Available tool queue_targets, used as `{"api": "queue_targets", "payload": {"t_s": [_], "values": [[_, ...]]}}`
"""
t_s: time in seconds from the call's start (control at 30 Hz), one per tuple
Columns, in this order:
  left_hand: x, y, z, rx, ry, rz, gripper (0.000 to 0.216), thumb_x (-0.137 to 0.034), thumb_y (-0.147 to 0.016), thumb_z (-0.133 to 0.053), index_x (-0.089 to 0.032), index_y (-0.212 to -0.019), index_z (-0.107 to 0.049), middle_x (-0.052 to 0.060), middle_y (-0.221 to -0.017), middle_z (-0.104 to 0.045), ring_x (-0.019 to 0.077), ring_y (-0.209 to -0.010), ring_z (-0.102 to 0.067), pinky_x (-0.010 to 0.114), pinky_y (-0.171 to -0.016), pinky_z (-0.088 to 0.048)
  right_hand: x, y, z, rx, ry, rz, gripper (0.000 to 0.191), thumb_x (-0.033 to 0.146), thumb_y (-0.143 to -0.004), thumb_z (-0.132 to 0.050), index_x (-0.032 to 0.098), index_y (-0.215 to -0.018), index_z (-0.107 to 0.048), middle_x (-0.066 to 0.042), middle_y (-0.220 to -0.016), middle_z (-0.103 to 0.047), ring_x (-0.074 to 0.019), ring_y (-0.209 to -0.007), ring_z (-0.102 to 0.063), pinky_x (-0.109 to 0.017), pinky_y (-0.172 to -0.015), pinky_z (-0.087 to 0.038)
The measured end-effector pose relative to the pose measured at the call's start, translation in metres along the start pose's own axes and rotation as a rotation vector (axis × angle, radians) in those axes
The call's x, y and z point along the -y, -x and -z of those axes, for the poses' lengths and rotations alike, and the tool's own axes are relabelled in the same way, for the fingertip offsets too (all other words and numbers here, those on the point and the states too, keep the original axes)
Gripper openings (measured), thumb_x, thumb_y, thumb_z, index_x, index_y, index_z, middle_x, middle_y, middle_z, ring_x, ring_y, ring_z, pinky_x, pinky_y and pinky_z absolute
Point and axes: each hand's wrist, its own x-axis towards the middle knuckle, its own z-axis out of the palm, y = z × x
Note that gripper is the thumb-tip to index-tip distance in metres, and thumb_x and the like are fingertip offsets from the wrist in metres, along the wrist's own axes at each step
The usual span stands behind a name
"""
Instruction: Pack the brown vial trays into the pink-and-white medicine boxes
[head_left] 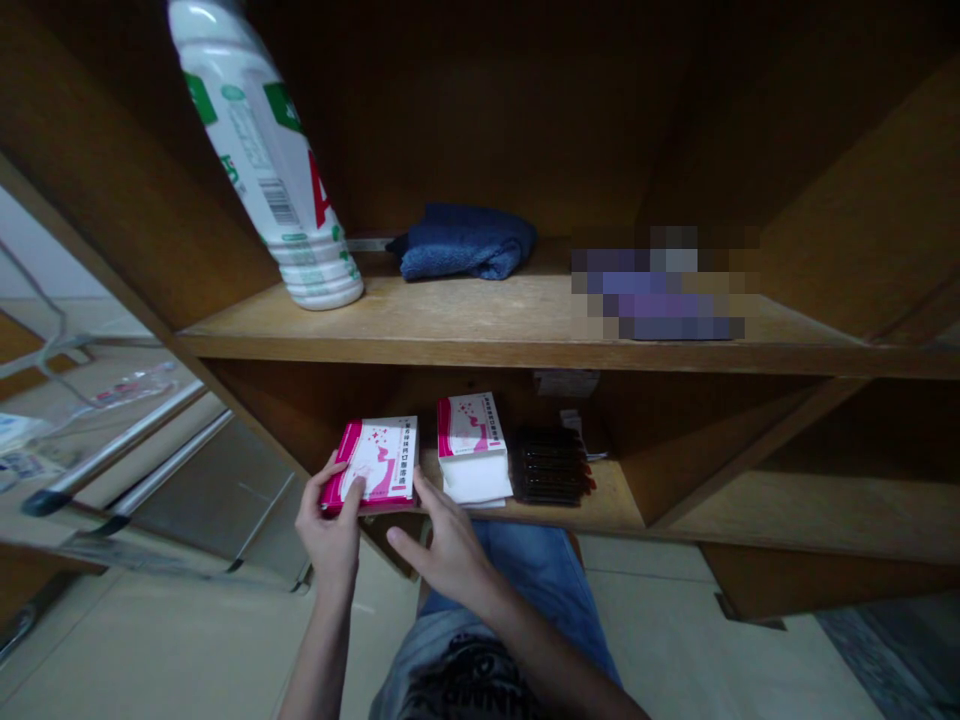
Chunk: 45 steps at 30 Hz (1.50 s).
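Note:
My left hand (328, 525) is shut on a pink and white printed carton (375, 463), lifted just off the front edge of the lower wooden shelf (592, 515). My right hand (450, 550) has its fingers apart, with the fingertips touching the carton's lower right corner. A matching carton (471, 425) stands next to it on a white packet (476, 480). Beside those lies a dark stack of strips (551, 467), whose exact kind I cannot tell. The carton's back face is hidden.
Above stands a wooden shelf (525, 325) holding a tilted white bottle (262, 160), a folded blue cloth (465, 245) and a blurred purple object (660, 295). My jeans (525, 590) and a tiled floor (660, 600) lie below. Metal rails (127, 450) run along the left.

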Motion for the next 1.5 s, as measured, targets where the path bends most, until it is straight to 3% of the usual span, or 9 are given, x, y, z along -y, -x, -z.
{"api": "queue_targets", "payload": {"t_s": [0.2,0.37,0.47,0.6,0.77,0.97,1.2,1.33,1.5], "values": [[0.049,0.020,0.003,0.086,-0.014,0.138,0.035,-0.041,-0.067,-0.066,-0.017,-0.092,-0.062,0.009,-0.106,-0.065,0.0282,-0.106,-0.059,0.043,-0.094,-0.045,-0.027,0.012,-0.014,0.118,0.030,-0.119,0.082,0.029,-0.076,-0.064,0.010,-0.145,-0.022,-0.018,-0.149,-0.028,-0.0276,-0.137,-0.029,-0.047,-0.110,-0.029],[0.068,0.028,-0.001,0.162,-0.050,0.165,0.039,-0.044,-0.066,-0.065,-0.017,-0.094,-0.060,0.010,-0.104,-0.063,0.0278,-0.102,-0.059,0.042,-0.091,-0.046,-0.044,0.024,-0.017,0.193,0.006,-0.172,0.091,0.025,-0.074,-0.066,0.010,-0.146,-0.014,-0.017,-0.152,-0.019,-0.0274,-0.139,-0.021,-0.048,-0.111,-0.025],[0.068,0.029,-0.001,0.186,-0.058,0.158,0.046,-0.044,-0.068,-0.064,-0.017,-0.105,-0.057,0.010,-0.110,-0.062,0.0269,-0.103,-0.058,0.041,-0.092,-0.046,-0.052,0.031,-0.014,0.162,-0.024,-0.172,0.078,0.024,-0.076,-0.063,0.013,-0.144,-0.027,-0.015,-0.148,-0.033,-0.0264,-0.136,-0.031,-0.047,-0.110,-0.029],[0.064,0.027,-0.002,0.214,-0.066,0.153,0.050,-0.044,-0.069,-0.062,-0.016,-0.110,-0.056,0.011,-0.113,-0.061,0.0276,-0.104,-0.058,0.041,-0.091,-0.046,-0.064,0.036,-0.007,0.060,-0.068,-0.225,0.058,0.025,-0.077,-0.062,0.018,-0.132,-0.047,-0.013,-0.137,-0.049,-0.0263,-0.123,-0.048,-0.042,-0.095,-0.047],[0.062,0.028,-0.015,0.237,-0.042,0.148,0.049,-0.043,-0.072,-0.060,-0.015,-0.112,-0.056,0.013,-0.117,-0.060,0.0289,-0.112,-0.055,0.043,-0.098,-0.042,-0.074,0.030,-0.002,-0.035,-0.107,-0.201,0.042,0.022,-0.077,-0.060,0.020,-0.118,-0.057,-0.010,-0.120,-0.059,-0.0222,-0.101,-0.060,-0.035,-0.078,-0.053],[0.069,0.027,-0.032,0.266,-0.021,0.111,0.049,-0.042,-0.075,-0.057,-0.016,-0.118,-0.055,0.013,-0.123,-0.057,0.0282,-0.117,-0.052,0.044,-0.103,-0.038,-0.078,0.014,0.002,-0.052,-0.148,-0.229,0.038,0.021,-0.075,-0.060,0.021,-0.114,-0.058,-0.009,-0.114,-0.061,-0.0194,-0.087,-0.064,-0.033,-0.072,-0.053],[0.068,0.020,-0.041,0.304,-0.028,0.084,0.048,-0.040,-0.078,-0.057,-0.019,-0.120,-0.054,0.012,-0.125,-0.057,0.0265,-0.118,-0.052,0.042,-0.102,-0.038,-0.078,0.012,0.005,-0.016,-0.180,-0.242,0.055,0.025,-0.075,-0.061,0.021,-0.128,-0.049,-0.013,-0.129,-0.052,-0.0180,-0.082,-0.067,-0.036,-0.075,-0.054],[0.065,0.021,-0.038,0.315,-0.023,0.108,0.049,-0.041,-0.077,-0.058,-0.019,-0.120,-0.053,0.012,-0.125,-0.056,0.0270,-0.119,-0.051,0.043,-0.103,-0.038,-0.078,0.021,0.005,0.010,-0.191,-0.257,0.055,0.028,-0.075,-0.060,0.019,-0.129,-0.049,-0.011,-0.114,-0.063,-0.0195,-0.081,-0.067,-0.037,-0.076,-0.053],[0.067,0.026,-0.033,0.276,-0.062,0.081,0.045,-0.043,-0.076,-0.060,-0.017,-0.113,-0.058,0.013,-0.121,-0.058,0.0267,-0.118,-0.052,0.044,-0.105,-0.036,-0.091,0.035,0.015,-0.272,-0.004,-0.272,0.051,0.031,-0.080,-0.055,0.020,-0.129,-0.047,-0.007,-0.102,-0.067,-0.0158,-0.066,-0.061,-0.032,-0.070,-0.051]]}}
